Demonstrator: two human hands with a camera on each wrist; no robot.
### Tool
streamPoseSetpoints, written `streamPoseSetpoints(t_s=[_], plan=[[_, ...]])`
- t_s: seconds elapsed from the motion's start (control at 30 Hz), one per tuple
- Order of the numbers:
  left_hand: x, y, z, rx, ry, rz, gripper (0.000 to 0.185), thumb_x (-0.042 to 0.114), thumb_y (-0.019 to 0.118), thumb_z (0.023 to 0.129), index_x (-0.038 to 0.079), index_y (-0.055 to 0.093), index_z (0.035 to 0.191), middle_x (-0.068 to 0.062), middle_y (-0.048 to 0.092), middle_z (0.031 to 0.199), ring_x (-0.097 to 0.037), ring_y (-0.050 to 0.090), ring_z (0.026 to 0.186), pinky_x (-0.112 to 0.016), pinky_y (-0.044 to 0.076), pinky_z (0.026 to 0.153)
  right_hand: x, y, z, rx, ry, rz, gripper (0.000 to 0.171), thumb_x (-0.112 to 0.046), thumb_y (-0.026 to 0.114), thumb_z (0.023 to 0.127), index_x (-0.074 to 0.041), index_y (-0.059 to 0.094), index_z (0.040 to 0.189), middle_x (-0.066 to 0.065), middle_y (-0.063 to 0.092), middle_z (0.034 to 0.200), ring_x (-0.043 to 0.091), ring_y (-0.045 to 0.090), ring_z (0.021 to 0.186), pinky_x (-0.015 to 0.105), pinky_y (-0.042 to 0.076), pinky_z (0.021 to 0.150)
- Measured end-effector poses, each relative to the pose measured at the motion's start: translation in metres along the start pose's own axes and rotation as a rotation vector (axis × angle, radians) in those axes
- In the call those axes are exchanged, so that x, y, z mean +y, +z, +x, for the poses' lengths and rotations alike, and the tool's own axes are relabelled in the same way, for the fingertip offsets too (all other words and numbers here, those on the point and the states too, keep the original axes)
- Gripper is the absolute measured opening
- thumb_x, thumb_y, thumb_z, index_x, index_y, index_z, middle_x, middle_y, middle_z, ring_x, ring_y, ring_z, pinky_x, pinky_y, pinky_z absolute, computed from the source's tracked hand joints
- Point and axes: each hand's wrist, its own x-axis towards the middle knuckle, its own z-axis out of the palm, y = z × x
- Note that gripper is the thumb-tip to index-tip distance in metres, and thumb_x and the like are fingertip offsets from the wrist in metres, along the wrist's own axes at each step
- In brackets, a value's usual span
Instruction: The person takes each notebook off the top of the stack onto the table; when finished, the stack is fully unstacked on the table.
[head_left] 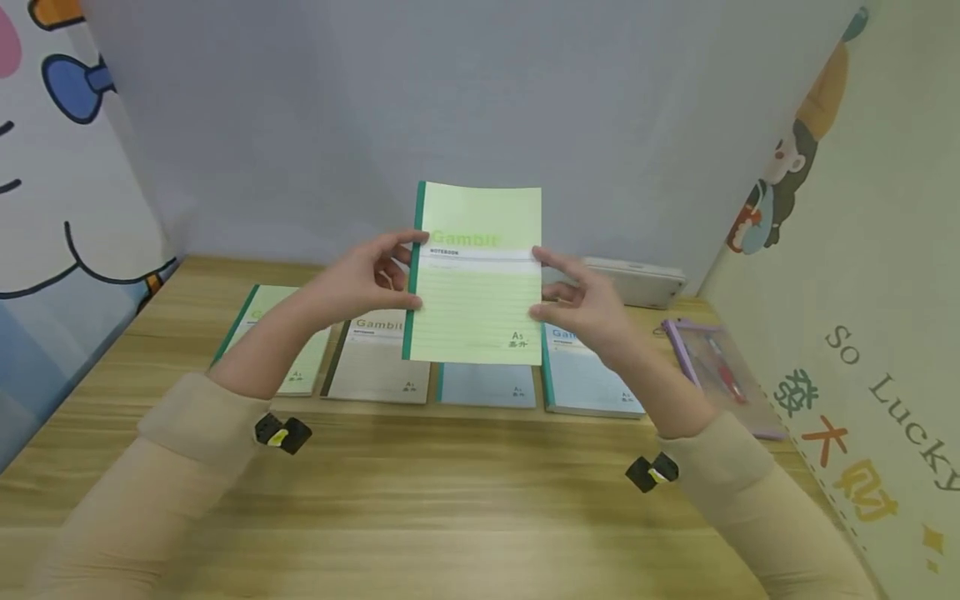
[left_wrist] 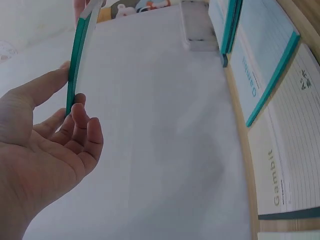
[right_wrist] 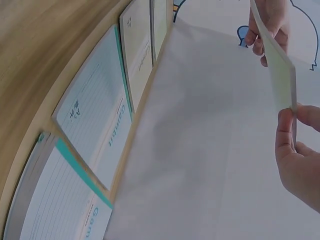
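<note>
A pale green notebook [head_left: 477,308] with a dark green spine is held up above the table, its front cover facing the head camera. My left hand [head_left: 375,279] pinches it along the spine edge, thumb on the cover near the lower half. On the opposite edge my right hand [head_left: 585,304] pinches it between thumb and fingers. Seen edge-on in the left wrist view, the notebook [left_wrist: 77,55] looks thin. Below lie a green notebook [head_left: 303,367], a beige notebook [head_left: 375,362], a blue notebook [head_left: 486,386] and a thicker blue notebook [head_left: 588,379], side by side and partly hidden.
A white box-like object [head_left: 637,283] stands at the back right against the grey wall. Near the right table edge lies a purple-edged clear pouch [head_left: 712,367] with pens inside. Wood-grain table [head_left: 450,500] stretches in front of the notebook row.
</note>
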Motion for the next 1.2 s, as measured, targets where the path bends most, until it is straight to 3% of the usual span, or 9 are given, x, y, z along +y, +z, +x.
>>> streamPoseSetpoints(t_s=[0.2,0.4,0.63,0.93,1.1,1.2], plan=[[-0.005,-0.014,-0.021,0.029,0.03,0.123,0.077,0.02,0.075,0.081,0.019,0.033,0.146,-0.008,0.047,0.12,-0.025,0.045,0.102,-0.041,0.042,0.089,-0.011,0.022,0.0,-0.022,-0.01,0.07,0.069,-0.001,0.069,0.084,-0.024,0.042,0.143,-0.006,0.037,0.144,0.008,0.057,0.092,0.017,0.049,0.07],[-0.014,-0.03,-0.041,0.08,0.071,0.241,0.08,0.019,0.078,0.078,0.019,0.035,0.146,-0.007,0.043,0.131,-0.026,0.042,0.11,-0.045,0.04,0.09,-0.017,0.048,0.003,-0.05,-0.049,0.143,0.07,0.005,0.068,0.083,-0.023,0.044,0.142,-0.007,0.037,0.143,0.011,0.058,0.094,0.024,0.053,0.08],[-0.026,-0.048,-0.068,0.122,0.051,0.252,0.083,0.017,0.078,0.079,0.018,0.031,0.148,-0.009,0.047,0.128,-0.024,0.044,0.109,-0.034,0.035,0.088,-0.014,0.082,0.007,-0.1,-0.085,0.121,0.07,0.005,0.069,0.081,-0.018,0.044,0.142,-0.003,0.041,0.141,0.014,0.058,0.095,0.028,0.053,0.084],[-0.047,-0.067,-0.096,0.039,-0.096,0.283,0.099,0.025,0.078,0.078,0.023,0.014,0.153,-0.013,0.052,0.117,-0.031,0.046,0.111,-0.05,0.037,0.09,-0.001,0.123,-0.005,-0.186,-0.105,-0.032,0.075,0.003,0.072,0.079,-0.013,0.039,0.144,0.004,0.041,0.139,0.012,0.06,0.093,0.024,0.054,0.08],[-0.07,-0.071,-0.108,-0.038,-0.122,0.331,0.104,0.032,0.079,0.076,0.026,0.009,0.153,-0.011,0.058,0.109,-0.025,0.05,0.104,-0.043,0.042,0.084,0.013,0.15,-0.008,-0.238,-0.063,-0.075,0.079,0.002,0.075,0.077,-0.012,0.037,0.145,0.005,0.042,0.136,0.009,0.062,0.087,0.022,0.054,0.078],[-0.087,-0.071,-0.118,-0.081,-0.126,0.353,0.104,0.036,0.079,0.075,0.023,0.01,0.153,-0.007,0.057,0.099,-0.016,0.048,0.093,-0.033,0.044,0.077,0.024,0.171,-0.009,-0.273,-0.054,-0.215,0.082,-0.005,0.077,0.077,-0.013,0.035,0.146,0.005,0.044,0.133,0.0,0.062,0.083,0.022,0.048,0.089]])
